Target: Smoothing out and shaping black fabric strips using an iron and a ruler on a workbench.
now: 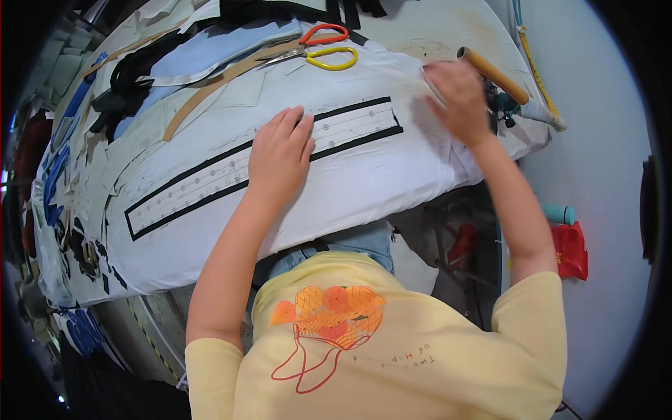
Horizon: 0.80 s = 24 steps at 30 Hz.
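Note:
My left hand (278, 147) lies flat across a long, slightly curved white strip (353, 124) with a black border and small printed marks. Its fingers are stretched out and cover part of the strip's middle. To the right, raised beyond the strip's end, my right hand (458, 101) is smeared by motion. A thin dark-edged sliver shows by its fingers, and I cannot make out whether it is held. Just past this hand is a wooden cylindrical handle (493, 75) on a dark metal fitting.
Scissors (329, 50) with one red and one yellow handle lie beyond the strip. Light blue fabric (224, 52), black pieces (129, 80) and a brown curved strip (199, 98) are piled at the far left. White cloth (413, 168) covers the table. A wall (588, 133) stands at right.

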{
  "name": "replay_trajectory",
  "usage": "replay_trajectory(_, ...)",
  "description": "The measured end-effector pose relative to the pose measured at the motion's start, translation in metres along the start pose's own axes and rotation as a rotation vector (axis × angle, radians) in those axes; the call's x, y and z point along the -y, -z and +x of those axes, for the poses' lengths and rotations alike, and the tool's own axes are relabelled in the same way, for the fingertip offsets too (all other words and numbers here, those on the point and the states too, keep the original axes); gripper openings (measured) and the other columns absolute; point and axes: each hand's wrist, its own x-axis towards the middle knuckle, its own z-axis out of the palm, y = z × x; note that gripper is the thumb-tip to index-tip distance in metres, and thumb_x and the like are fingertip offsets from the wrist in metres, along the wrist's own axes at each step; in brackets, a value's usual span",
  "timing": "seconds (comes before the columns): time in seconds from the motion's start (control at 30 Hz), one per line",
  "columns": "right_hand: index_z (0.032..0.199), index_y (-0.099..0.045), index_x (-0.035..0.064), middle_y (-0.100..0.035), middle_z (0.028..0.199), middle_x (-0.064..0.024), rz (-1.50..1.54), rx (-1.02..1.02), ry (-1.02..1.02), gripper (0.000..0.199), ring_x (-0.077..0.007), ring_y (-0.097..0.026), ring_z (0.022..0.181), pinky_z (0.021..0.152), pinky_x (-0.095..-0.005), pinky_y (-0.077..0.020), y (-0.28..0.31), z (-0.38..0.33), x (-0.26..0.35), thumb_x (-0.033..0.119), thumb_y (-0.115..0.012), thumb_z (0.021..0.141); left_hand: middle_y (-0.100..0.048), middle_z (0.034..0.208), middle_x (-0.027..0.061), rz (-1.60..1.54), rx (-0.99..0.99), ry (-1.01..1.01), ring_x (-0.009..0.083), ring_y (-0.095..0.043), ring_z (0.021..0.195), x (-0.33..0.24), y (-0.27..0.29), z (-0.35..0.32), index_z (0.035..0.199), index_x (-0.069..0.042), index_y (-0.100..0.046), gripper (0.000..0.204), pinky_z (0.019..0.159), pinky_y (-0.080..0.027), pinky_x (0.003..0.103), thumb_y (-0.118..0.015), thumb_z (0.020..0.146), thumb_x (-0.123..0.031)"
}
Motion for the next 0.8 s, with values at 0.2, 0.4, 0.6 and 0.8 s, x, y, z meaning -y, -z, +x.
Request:
replay_trajectory(0.2,0.113,-0.066,0.0068,-0.065,0.113,-0.0088,0.533,0.142,-0.205,0.028,-0.0293,-0.060,0.104,0.090,-0.0407,-0.0475,-0.024,-0.012,0.086,0.010,-0.065,0.086,-0.064,0.105,0.0097,0.143,-0.048,0.096,0.0283,-0.060,0.099,-0.020,-0.019,0.047,0.100,-0.007,-0.065,0.024,0.080,-0.049,0.041,-0.073,0.080,-0.018)
replay_trajectory(0.4,0.105,-0.068,0.0068,-0.066,0.107,-0.0076,0.556,0.091,-0.257,0.019,-0.0274,-0.061,0.100,0.086,-0.0397,-0.0472,-0.031,-0.012,0.086,0.010,-0.066,0.086,-0.064,0.084,0.0080,-0.198,0.254,0.409,0.0300,-0.061,0.087,-0.019,-0.016,0.066,0.085,-0.009,-0.066,0.015,0.076,-0.048,0.042,-0.076,0.076,-0.018)
replay_trajectory(0.6,0.093,-0.063,0.0075,-0.062,0.117,-0.0047,0.478,0.087,-0.240,0.015,-0.0239,-0.060,0.099,0.088,-0.0402,-0.0456,-0.034,-0.009,0.088,0.009,-0.064,0.078,-0.063,0.085,0.0077,-0.070,0.010,0.117,0.0302,-0.062,0.089,-0.018,-0.026,0.056,0.085,-0.009,-0.067,0.013,0.075,-0.049,0.042,-0.075,0.077,-0.014)
replay_trajectory(0.8,0.087,-0.058,0.0086,-0.062,0.118,-0.0046,0.424,0.107,-0.215,0.014,-0.0243,-0.060,0.092,0.087,-0.0401,-0.0450,-0.036,0.004,0.087,0.005,-0.065,0.076,-0.065,0.084,0.0080,-0.267,0.081,0.240,0.0302,-0.061,0.085,-0.022,-0.027,0.064,0.087,-0.008,-0.068,0.012,0.075,-0.049,0.042,-0.074,0.077,-0.011)
